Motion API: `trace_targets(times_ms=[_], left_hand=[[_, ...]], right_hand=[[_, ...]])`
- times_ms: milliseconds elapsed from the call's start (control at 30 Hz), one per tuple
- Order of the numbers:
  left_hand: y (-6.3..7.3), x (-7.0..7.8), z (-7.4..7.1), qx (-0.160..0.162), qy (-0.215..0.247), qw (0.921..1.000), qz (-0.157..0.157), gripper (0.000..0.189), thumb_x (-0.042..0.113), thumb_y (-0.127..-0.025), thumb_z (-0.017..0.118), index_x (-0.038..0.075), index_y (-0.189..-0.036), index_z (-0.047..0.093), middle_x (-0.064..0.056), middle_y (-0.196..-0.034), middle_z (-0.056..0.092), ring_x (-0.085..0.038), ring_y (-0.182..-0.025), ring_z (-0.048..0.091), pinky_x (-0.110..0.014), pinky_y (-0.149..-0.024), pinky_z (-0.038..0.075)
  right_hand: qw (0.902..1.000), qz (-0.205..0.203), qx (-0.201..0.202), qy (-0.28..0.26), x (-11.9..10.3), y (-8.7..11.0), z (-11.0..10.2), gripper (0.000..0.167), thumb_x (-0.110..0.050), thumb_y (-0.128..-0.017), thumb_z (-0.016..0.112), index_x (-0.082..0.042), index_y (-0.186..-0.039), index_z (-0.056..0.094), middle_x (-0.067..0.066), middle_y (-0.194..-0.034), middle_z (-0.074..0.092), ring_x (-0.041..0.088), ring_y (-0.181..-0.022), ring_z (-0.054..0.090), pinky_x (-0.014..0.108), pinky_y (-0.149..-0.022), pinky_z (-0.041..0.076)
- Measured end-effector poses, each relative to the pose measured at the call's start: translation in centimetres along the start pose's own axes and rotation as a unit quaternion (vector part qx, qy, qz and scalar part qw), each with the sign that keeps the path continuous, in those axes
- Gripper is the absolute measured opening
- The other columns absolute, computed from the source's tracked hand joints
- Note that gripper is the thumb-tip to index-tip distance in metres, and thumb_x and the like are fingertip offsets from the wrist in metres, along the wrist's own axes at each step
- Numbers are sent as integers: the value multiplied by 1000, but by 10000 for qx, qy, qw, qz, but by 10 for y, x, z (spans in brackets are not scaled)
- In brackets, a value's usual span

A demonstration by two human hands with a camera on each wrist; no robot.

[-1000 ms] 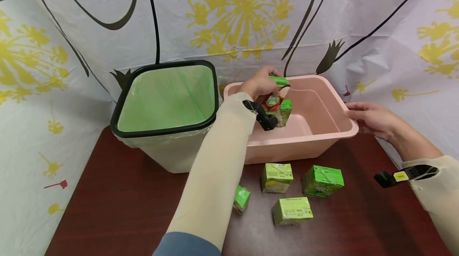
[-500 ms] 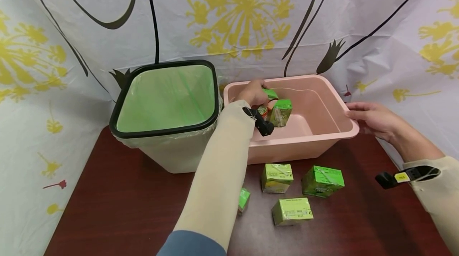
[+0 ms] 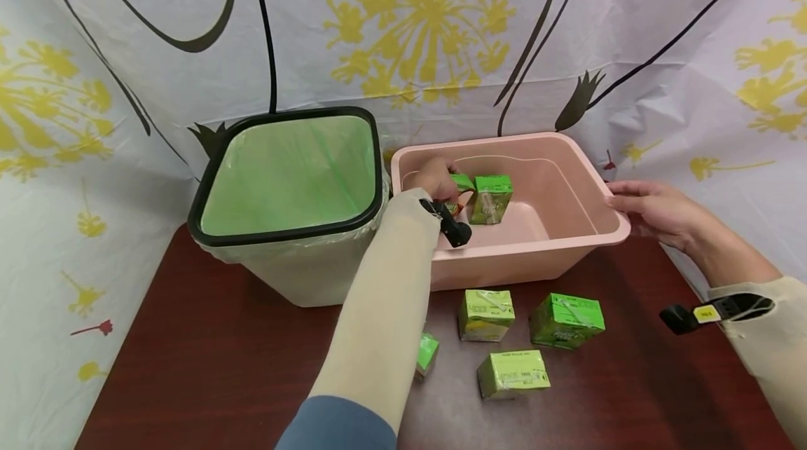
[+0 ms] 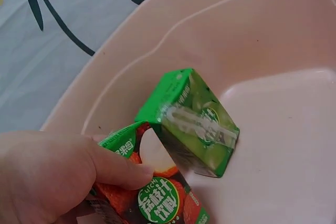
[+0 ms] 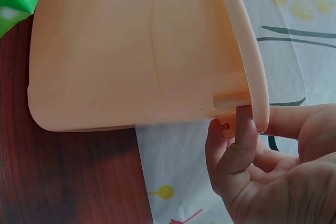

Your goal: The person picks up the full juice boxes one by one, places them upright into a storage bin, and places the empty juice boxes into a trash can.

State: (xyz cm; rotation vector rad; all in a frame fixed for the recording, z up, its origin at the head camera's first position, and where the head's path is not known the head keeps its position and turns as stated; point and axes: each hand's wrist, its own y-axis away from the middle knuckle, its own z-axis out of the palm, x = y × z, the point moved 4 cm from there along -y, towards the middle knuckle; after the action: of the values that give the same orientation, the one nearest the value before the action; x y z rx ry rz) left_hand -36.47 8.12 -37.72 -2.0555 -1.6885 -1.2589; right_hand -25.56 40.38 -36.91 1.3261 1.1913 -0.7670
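Observation:
Inside the pink plastic tub (image 3: 548,183), toward its left end, my left hand (image 3: 438,180) grips a red and green lychee juice box (image 4: 160,195). In the left wrist view the thumb lies across the front of that carton, and its lower end is cut off by the frame. A green juice box (image 3: 492,199) with a straw wrapped on its side stands in the tub right beside it. My right hand (image 3: 662,215) holds the tub's right rim, thumb on one side and curled fingers under the lip, as the right wrist view shows.
Left of the tub stands a bin (image 3: 290,229) with a black rim and a green-tinted liner. In front on the dark red table (image 3: 208,359) sit a yellow-green juice box (image 3: 487,315), a second one (image 3: 513,373), a green one (image 3: 567,320) and a partly hidden carton (image 3: 426,354).
My left hand has lowered the lychee juice box into the tub and shifted it left, beside the green one. My right hand stays on the rim.

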Motion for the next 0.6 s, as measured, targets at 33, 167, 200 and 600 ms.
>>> trace_targets(times_ms=[33, 167, 200, 600], left_hand=[[-1, -2, 1, 1, -63, 10000, -3, 52, -6, -87, 71, 13, -135, 61, -4, -133, 59, -20, -93, 52, -29, -61, 44], [-3, -7, 2, 19, -391, 9992, 99, 52, -4, -86, 72, 14, -134, 62, -3, -135, 60, -20, -93, 53, -28, -63, 43], [-3, -7, 2, 7, -473, 9988, 128, 52, -3, -86, 72, 14, -134, 62, -3, -135, 59, -20, -93, 52, -28, -63, 43], [-5, -9, 8, 150, -626, 9976, 272, 55, -15, -86, 59, 16, -131, 59, 1, -133, 56, -18, -94, 49, -27, -61, 39]], right_hand=[[10000, -6, -12, -23, 0, 0, 0, 36, -4, -107, 48, -29, -97, 73, -3, -90, 72, 11, -78, 71, 28, -64, 59], [9999, -20, -49, -99, 0, 0, 1, 36, -4, -107, 48, -28, -98, 73, -2, -91, 72, 11, -79, 71, 28, -64, 58], [9999, -27, -54, -94, 0, 0, 1, 36, -4, -107, 48, -28, -98, 73, -2, -91, 72, 11, -79, 71, 28, -64, 58], [10000, -21, -59, -11, 0, 0, 0, 36, -5, -107, 47, -29, -98, 72, -2, -91, 72, 11, -79, 70, 28, -64, 58]])
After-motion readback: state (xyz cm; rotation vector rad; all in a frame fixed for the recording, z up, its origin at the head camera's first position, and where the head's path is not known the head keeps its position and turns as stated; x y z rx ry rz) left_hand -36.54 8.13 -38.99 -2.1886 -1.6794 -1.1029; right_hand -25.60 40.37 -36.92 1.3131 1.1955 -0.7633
